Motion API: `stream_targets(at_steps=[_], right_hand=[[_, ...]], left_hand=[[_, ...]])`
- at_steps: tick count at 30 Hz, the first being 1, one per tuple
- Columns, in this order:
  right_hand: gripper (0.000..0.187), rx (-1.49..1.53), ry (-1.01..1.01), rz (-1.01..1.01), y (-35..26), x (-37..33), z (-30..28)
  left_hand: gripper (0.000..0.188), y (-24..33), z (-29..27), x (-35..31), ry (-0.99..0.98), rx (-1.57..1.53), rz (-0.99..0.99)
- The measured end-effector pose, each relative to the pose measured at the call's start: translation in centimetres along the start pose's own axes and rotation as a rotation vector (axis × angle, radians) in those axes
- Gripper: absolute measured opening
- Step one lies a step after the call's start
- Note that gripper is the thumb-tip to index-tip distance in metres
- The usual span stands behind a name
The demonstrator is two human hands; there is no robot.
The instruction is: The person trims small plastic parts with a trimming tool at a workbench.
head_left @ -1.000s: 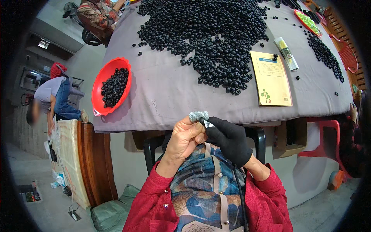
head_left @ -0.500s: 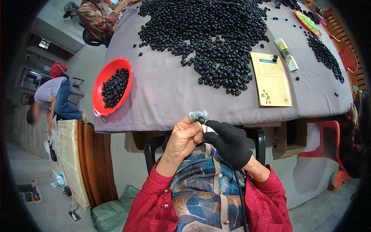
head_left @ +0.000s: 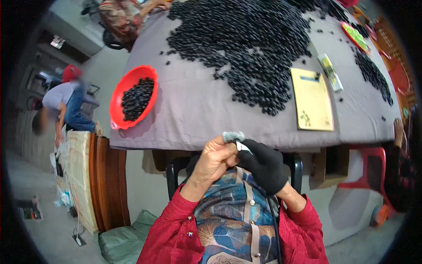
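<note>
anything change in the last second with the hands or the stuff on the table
Hardly anything. The bare left hand and gloved right hand stay together below the table edge, both pinching the same small grey piece, with no clear shift. The red bowl, yellow booklet and black pile lie as before.

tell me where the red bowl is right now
In the head view the red bowl sits at the table's near left corner, holding dark pieces, left of the big dark pile.
</note>
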State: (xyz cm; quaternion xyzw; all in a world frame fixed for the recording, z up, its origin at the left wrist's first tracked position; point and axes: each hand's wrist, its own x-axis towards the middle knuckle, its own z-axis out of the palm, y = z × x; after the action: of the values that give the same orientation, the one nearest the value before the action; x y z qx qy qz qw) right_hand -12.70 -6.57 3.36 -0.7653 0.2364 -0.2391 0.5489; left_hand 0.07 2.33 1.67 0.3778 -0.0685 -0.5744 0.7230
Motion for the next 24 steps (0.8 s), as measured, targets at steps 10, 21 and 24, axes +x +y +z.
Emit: stream_targets(at_steps=[10,21,24], right_hand=[[0.025,0.070,0.053,0.167,1.1,-0.7,0.5],[0.026,-0.076,0.004,0.074,2.6,-0.1,1.3],[0.026,-0.037,0.012,0.097,2.1,-0.3,1.2]], left_hand=[[0.009,3.7,-4.8,1.1,0.111,-0.141,0.194],[0.028,17.1,-12.0,2.0,0.405,-0.064,0.512],[0.016,13.6,-11.5,2.7,0.369,0.071,0.402]])
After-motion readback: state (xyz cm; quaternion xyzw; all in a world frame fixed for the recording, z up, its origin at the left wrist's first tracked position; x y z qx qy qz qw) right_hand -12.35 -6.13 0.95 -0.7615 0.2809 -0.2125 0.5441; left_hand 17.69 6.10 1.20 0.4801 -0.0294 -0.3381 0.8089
